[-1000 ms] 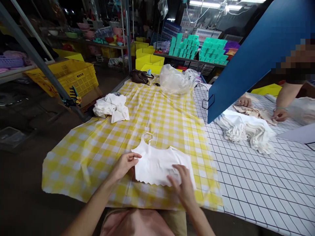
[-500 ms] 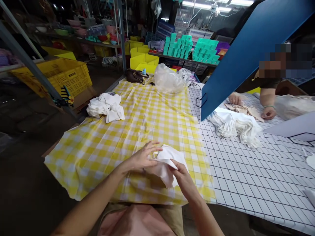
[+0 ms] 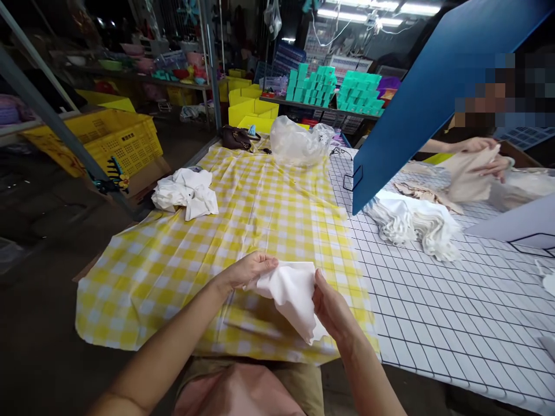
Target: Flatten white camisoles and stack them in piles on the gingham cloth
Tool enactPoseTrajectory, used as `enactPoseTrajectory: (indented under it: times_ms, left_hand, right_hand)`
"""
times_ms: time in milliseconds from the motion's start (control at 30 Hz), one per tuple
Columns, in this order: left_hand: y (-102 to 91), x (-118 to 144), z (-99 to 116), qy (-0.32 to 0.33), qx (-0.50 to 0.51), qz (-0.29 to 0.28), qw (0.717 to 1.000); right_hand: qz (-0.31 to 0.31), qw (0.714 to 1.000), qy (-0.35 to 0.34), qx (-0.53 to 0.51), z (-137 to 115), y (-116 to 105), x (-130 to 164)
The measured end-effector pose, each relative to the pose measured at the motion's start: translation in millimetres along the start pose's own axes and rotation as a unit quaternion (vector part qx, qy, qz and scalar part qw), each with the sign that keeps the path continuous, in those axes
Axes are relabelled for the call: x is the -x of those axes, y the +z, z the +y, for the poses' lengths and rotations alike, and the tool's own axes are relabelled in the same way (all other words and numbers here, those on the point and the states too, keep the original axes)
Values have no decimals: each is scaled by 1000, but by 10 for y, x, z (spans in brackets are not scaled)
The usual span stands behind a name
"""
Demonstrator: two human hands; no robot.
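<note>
A thin white cloth piece (image 3: 289, 289) with a wavy lower edge hangs between my two hands, above the near part of the yellow checked tablecloth (image 3: 182, 271). My left hand (image 3: 250, 270) pinches its upper left corner, thumb on top. At the upper right corner my right hand (image 3: 330, 303) grips it, the thumb along the edge and the other fingers partly hidden. The upper edge runs nearly straight from hand to hand, while the lower part droops in soft folds. What kind of garment it is, I cannot tell.
A crumpled white cloth pile (image 3: 186, 192) lies at the left. A clear plastic bag (image 3: 291, 141) and a dark handbag (image 3: 236, 137) sit at the far end. A blue divider panel (image 3: 403, 110) slants on the right. Beyond it, stacked white cloths (image 3: 414, 216) lie near a co-worker's hands (image 3: 488, 159).
My left hand has closed on the cloth's corner, and the cloth is now stretched between both hands. Across the table, the co-worker has lifted a beige cloth.
</note>
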State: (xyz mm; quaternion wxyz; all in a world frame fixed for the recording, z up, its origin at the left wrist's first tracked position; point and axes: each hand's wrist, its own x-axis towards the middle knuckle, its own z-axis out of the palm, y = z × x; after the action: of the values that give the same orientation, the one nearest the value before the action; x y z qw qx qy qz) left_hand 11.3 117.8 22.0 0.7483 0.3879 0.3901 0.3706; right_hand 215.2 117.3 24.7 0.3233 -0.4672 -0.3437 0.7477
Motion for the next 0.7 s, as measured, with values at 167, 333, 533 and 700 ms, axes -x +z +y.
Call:
enactPoseTrajectory:
  times_ms: [167, 333, 533, 700]
  left_hand:
    - [-27, -22, -84, -14, 44, 33, 998]
    - [-53, -14, -88, -26, 62, 41, 997]
    - [-239, -4, -166, -81, -44, -34, 995]
    - [-301, -16, -206, -78, -70, -18, 994]
  right_hand:
    - [-73, 995, 10, 74, 97, -53, 19]
    - [-39, 999, 12, 30, 95, -83, 11]
    - [54, 997, -12, -55, 13, -264, -30]
    - [130, 988, -10, -77, -41, -445, -42]
